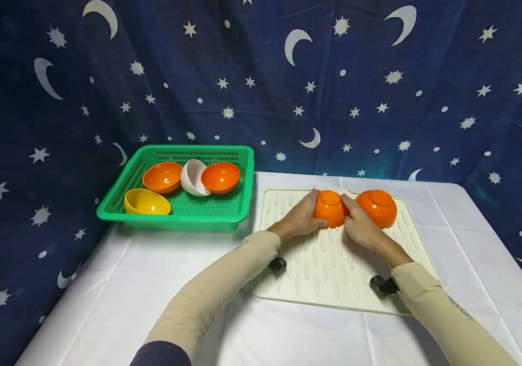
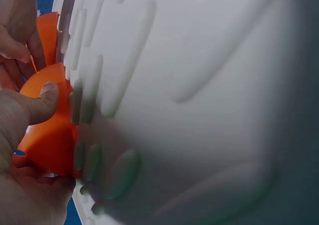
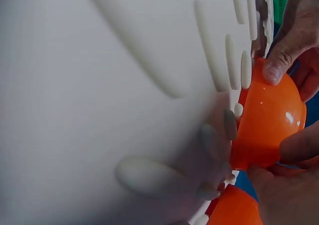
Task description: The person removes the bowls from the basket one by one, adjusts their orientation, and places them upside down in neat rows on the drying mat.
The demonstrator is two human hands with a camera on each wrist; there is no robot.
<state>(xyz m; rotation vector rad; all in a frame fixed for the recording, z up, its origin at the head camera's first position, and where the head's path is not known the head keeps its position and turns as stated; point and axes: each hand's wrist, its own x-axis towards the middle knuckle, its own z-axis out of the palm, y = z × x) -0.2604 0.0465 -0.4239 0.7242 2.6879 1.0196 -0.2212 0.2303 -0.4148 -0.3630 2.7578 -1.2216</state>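
Observation:
An orange bowl point(image 1: 330, 209) stands upside down at the far part of a cream ridged mat point(image 1: 325, 277). My left hand point(image 1: 298, 217) grips its left side; in the left wrist view the thumb point(image 2: 45, 104) lies on the near wall, with the other fingers round the far side. On the opposite side my right hand point(image 1: 363, 227) holds the same bowl, its fingers against the wall in the right wrist view. The rim is right at the mat's ridges point(image 3: 241, 110). A second, larger-looking orange bowl point(image 1: 382, 208) sits upside down just right of it, partly behind my right hand.
Back left, a green basket point(image 1: 187, 219) carries two more orange bowls point(image 1: 165, 175), a white bowl point(image 1: 192, 178) and a yellow bowl point(image 1: 147, 202). The mat lies on a white-covered table point(image 1: 151, 284). A dark blue star-and-moon cloth point(image 1: 261, 66) hangs behind.

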